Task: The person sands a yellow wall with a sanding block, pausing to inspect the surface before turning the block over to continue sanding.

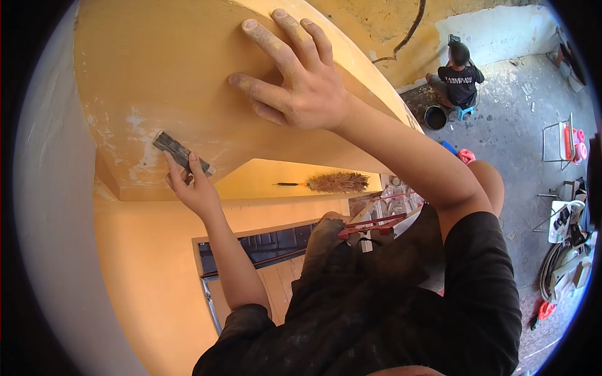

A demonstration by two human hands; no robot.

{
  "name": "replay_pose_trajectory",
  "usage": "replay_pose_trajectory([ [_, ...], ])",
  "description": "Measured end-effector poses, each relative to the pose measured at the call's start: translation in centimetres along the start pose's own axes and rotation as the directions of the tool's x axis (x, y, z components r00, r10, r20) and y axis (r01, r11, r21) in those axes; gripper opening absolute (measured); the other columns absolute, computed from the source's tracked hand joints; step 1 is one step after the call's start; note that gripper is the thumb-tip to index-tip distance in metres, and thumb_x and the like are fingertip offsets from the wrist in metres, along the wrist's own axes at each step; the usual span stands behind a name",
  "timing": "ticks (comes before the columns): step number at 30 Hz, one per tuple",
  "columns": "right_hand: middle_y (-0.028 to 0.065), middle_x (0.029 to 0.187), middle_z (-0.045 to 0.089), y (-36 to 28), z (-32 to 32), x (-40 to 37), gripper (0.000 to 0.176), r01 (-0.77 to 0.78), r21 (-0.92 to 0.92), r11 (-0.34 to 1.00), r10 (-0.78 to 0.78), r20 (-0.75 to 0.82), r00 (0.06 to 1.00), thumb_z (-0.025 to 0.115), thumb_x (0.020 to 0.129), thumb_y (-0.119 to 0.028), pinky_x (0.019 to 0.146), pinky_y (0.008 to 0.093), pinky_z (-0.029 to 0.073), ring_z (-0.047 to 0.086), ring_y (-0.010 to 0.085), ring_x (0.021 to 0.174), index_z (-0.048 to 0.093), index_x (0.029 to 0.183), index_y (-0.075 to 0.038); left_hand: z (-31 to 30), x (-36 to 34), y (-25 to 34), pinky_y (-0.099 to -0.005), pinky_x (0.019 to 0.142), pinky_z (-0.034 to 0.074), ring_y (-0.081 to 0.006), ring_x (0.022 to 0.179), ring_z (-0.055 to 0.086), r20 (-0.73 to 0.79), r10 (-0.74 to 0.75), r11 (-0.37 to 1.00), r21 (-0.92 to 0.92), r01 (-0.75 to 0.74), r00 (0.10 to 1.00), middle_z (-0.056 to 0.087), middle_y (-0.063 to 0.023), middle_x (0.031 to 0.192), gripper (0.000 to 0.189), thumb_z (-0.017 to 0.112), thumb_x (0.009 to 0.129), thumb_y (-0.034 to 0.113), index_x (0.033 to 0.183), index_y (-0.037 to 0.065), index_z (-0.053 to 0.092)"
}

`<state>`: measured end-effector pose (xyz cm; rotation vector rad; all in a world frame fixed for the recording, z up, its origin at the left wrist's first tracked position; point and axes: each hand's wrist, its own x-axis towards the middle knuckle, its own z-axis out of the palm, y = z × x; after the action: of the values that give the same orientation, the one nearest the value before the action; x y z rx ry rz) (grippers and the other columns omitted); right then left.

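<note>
A dark sanding block (178,150) is pinched by the left hand (199,193) against the yellow painted surface (150,69), its long axis slanted across the fingertips (194,161); farther away, the right hand (307,94) is spread.

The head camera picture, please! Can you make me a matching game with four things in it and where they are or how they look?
Things:
1. dark block
2. right hand
3. duster
4. bucket

Clues:
A. on the grey floor, near the seated person
B. brown and fluffy
C. held in the left hand
D. fingers spread over the yellow-orange surface

Right pairs: 1-C, 2-D, 3-B, 4-A.
</note>
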<state>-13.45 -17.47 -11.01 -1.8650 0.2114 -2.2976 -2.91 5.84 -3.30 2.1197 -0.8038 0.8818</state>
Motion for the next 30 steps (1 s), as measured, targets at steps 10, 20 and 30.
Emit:
replay_pose_trajectory([
  [10,0.0117,0.145,0.045,0.05,0.05,-0.02,0.036,0.01,0.009,1.0,-0.01,-0.036,0.999,0.078,0.061,-0.032,0.104,0.0528,0.031,0.044,0.0387,0.128,0.069,0.095,-0.027,0.23,-0.01,-0.27,-0.0289,0.073,0.046,-0.0129,0.08,0.046,0.005,0.007,0.999,-0.042,-0.007,1.0,0.045,-0.0041,0.1,0.057,0.069,0.091,0.019,0.143,0.011,0.047],
  [20,0.0115,0.146,0.044,0.02,-0.08,0.1,0.038,0.011,0.021,1.0,-0.011,-0.01,1.0,0.079,0.06,-0.033,0.104,0.0529,0.031,0.043,0.0388,0.129,0.069,0.096,-0.028,0.22,-0.04,0.01,-0.029,0.074,0.045,-0.013,0.08,0.044,-0.003,0.003,1.0,-0.026,-0.003,1.0,0.044,-0.0038,0.099,0.057,0.069,0.091,0.02,0.143,0.01,0.048],
  [30,0.0121,0.146,0.044,0.1,-0.17,0.13,0.036,0.017,0.027,0.999,-0.017,-0.006,1.0,0.078,0.06,-0.031,0.105,0.0528,0.029,0.043,0.0391,0.128,0.069,0.095,-0.027,0.3,-0.04,-0.52,-0.0291,0.074,0.045,-0.0132,0.081,0.045,-0.004,0.018,0.998,-0.062,-0.018,1.0,0.044,-0.0038,0.1,0.056,0.069,0.091,0.021,0.143,0.011,0.048],
])
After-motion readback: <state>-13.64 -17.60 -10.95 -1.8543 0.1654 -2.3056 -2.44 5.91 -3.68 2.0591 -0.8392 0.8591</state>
